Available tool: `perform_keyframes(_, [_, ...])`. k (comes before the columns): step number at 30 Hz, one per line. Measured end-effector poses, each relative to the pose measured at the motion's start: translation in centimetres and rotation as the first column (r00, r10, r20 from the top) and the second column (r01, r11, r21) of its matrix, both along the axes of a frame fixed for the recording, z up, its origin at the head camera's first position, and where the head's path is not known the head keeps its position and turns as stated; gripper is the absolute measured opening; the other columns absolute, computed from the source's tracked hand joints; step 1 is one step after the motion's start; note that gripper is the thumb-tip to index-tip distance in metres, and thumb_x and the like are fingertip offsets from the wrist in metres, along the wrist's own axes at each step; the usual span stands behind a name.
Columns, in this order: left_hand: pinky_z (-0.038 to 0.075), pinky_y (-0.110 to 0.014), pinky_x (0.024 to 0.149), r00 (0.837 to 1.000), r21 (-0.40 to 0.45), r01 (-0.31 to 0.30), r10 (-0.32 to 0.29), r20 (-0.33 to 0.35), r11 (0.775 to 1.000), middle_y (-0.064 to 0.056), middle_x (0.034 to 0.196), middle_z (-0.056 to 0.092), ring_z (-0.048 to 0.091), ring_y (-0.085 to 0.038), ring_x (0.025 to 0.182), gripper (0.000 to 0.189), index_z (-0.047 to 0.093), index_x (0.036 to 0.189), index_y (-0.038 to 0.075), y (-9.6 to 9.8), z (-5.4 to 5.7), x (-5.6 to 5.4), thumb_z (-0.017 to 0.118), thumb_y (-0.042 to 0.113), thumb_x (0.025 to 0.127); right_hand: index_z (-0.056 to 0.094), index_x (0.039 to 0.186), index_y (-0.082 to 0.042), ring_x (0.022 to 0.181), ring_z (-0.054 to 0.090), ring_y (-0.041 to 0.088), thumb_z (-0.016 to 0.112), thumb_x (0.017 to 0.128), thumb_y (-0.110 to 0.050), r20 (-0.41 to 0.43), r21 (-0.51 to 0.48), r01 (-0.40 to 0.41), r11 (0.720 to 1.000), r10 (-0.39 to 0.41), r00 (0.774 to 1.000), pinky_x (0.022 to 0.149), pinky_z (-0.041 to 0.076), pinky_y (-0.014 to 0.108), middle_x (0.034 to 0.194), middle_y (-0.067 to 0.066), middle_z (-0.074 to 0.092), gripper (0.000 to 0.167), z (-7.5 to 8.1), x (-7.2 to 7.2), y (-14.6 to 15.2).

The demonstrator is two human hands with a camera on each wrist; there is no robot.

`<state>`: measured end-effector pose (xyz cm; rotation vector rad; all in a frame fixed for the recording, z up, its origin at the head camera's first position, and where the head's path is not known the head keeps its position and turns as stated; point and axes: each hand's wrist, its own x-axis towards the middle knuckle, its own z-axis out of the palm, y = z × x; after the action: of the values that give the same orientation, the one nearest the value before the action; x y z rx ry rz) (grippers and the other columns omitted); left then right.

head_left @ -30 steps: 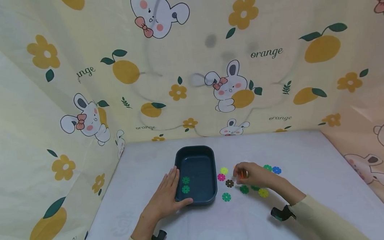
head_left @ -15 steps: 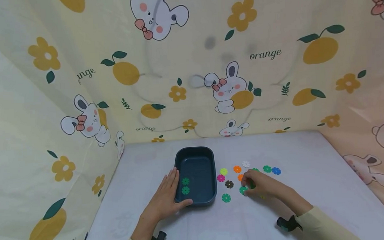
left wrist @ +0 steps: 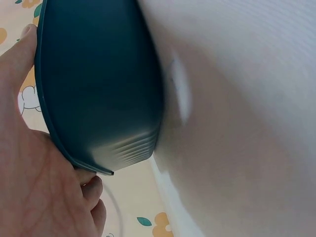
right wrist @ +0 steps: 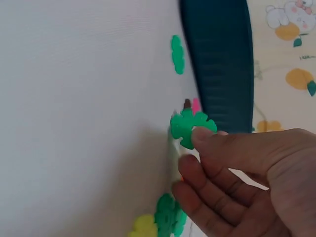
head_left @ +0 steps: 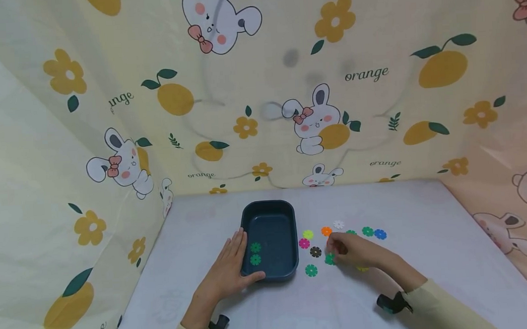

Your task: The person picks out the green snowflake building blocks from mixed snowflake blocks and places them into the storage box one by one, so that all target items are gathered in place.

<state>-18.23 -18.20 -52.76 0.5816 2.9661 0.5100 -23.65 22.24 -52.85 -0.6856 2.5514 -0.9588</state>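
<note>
My left hand [head_left: 224, 273] lies along the left rim of a dark blue-green plastic bin [head_left: 273, 233], fingers straight and thumb across its near edge. Two green flower-shaped discs [head_left: 255, 247] lie inside. Right of the bin, my right hand [head_left: 355, 249] pinches another green flower-shaped disc [right wrist: 185, 126] between thumb and forefinger. The right wrist view has this disc tilted toward the camera, with the other fingers loosely bent below the thumb. In the left wrist view, my palm and thumb are against the bin's outer wall [left wrist: 103, 84].
Near the right hand lie loose flower-shaped discs: pink [head_left: 304, 243], brown [head_left: 315, 251], yellow-green [head_left: 308, 234], orange [head_left: 326, 231], white [head_left: 338, 224], blue [head_left: 380, 234] and several green ones. A single green disc [head_left: 311, 270] lies nearest the bin's front right. Printed cloth [head_left: 262, 135] hangs behind the white table.
The right hand has shifted from the orange discs to the green one, which it now pinches and has drawn slightly left. The left hand and bin have stayed in place.
</note>
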Motion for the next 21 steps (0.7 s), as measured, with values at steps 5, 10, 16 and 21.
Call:
perform_keyframes(5, [0.011,-0.049,0.136,1.000,0.009,0.005,-0.005,-0.004,1.000,-0.012,0.181,0.006,0.007,-0.026,0.167,0.119,0.011,0.172,0.003,0.0,0.1,0.0,0.066,0.074,0.094,0.069,0.104,-0.013,0.085,0.060,0.017,0.079,0.097,-0.005,-0.002,-0.085,-0.018,0.996,0.018,1.000,0.074,0.056,0.023,0.092,-0.002,0.064,0.015,1.3,-1.1,-0.7])
perform_keyframes(10, [0.011,-0.047,0.136,1.000,0.005,-0.002,0.002,-0.008,1.000,-0.011,0.181,0.004,0.005,-0.025,0.167,0.120,0.010,0.172,0.004,-0.1,0.1,0.1,0.066,0.075,0.093,0.072,0.109,-0.011,0.088,0.062,0.020,0.077,0.099,-0.006,-0.010,-0.201,-0.009,0.980,0.007,1.000,0.077,0.058,0.022,0.096,0.002,0.066,0.013,3.0,-2.7,-2.5])
perform_keyframes(16, [0.009,-0.045,0.136,1.000,0.001,-0.005,0.005,0.007,1.000,-0.009,0.181,0.001,0.004,-0.023,0.167,0.122,0.008,0.173,0.006,-0.1,0.1,0.0,0.065,0.077,0.093,0.074,0.113,-0.010,0.090,0.066,0.023,0.075,0.101,-0.008,-0.037,-0.304,-0.042,0.952,0.033,0.999,0.082,0.061,0.023,0.100,0.004,0.071,0.012,4.1,-4.5,-5.7])
perform_keyframes(21, [0.009,-0.044,0.136,1.000,-0.010,-0.004,0.004,0.007,1.000,-0.009,0.181,0.001,0.003,-0.022,0.167,0.121,0.008,0.173,0.006,-0.1,0.1,0.1,0.063,0.079,0.093,0.075,0.113,-0.011,0.091,0.065,0.022,0.075,0.102,-0.009,-0.076,-0.334,-0.097,0.938,0.076,0.994,0.083,0.060,0.025,0.100,0.003,0.072,0.011,4.1,-6.1,-8.6])
